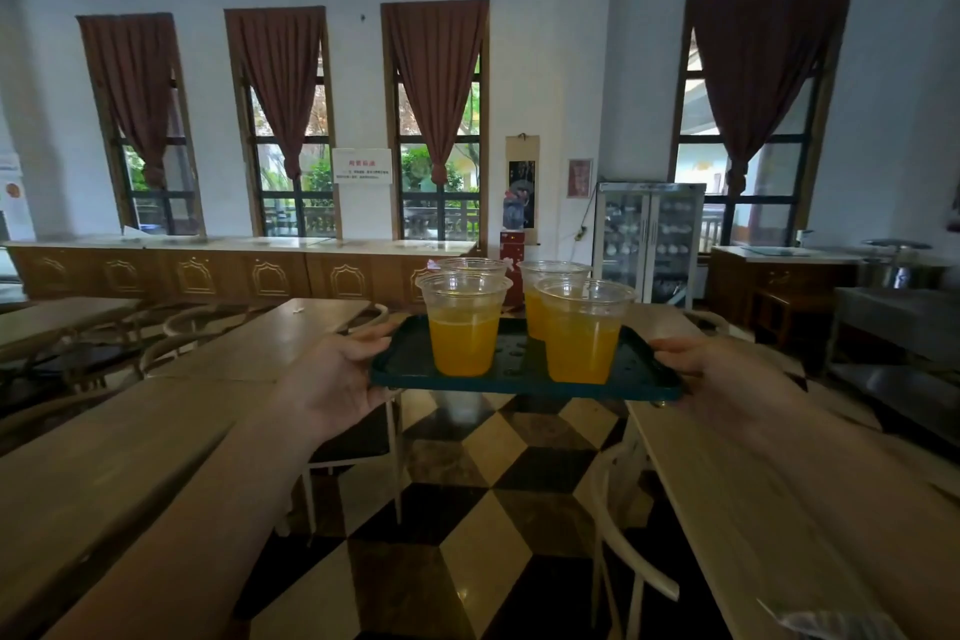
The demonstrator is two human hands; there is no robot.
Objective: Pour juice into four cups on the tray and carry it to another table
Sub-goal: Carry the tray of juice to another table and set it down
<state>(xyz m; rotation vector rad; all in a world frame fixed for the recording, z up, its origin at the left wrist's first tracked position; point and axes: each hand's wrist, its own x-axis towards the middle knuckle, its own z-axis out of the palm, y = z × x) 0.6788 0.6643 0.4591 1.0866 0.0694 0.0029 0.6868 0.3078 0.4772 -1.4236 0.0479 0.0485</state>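
Both forearms are reaching forward, the left hand [337, 374] and right hand [711, 364] each curling its grip around a short end of the green tray [519, 377], whose long axis is running crosswise between them. Four cups [464, 327] of orange juice are standing upright on it, over the checkered floor [467, 509]. Desks are lying on either side, the right desk [779, 535] seemingly nearer.

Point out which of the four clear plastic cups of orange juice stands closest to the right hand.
The front-right clear plastic cup, nearest the camera on the dark green tray, on the right hand's side.
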